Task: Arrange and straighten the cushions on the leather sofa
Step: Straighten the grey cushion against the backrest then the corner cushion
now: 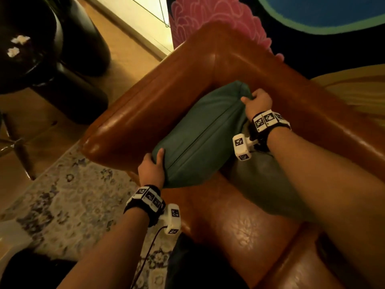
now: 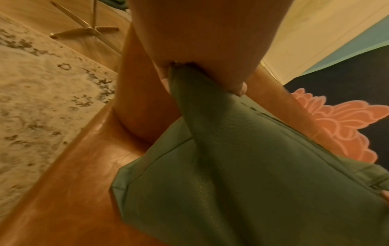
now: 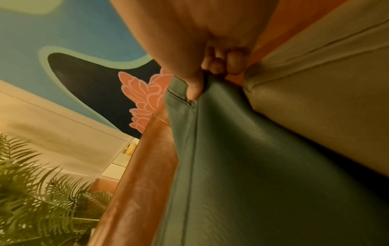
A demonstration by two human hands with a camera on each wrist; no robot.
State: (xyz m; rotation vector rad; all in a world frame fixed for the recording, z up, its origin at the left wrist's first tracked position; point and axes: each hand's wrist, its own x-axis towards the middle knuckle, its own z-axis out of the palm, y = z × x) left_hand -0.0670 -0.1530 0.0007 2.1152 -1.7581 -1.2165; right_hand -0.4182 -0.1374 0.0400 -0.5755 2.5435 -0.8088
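Left hand (image 1: 151, 169): near corner of teal cushion (image 1: 200, 134), thumb on top, fingers curled beneath, bunching the cover. Right hand (image 1: 259, 101): far corner of same cushion, thumb and curled fingers (image 3: 233, 64) pinching the seam. Teal cushion: on edge, leaning against armrest of leather sofa (image 1: 145, 105), in the corner by the backrest. Grey-green cushion (image 1: 262, 184): flat on sofa seat, just beside the teal one, partly under right forearm. Patterned rug (image 1: 68, 197): floor beyond armrest.

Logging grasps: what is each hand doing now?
Left hand: closed, gripping the green cushion at its near corner.
Right hand: closed, gripping its far corner.
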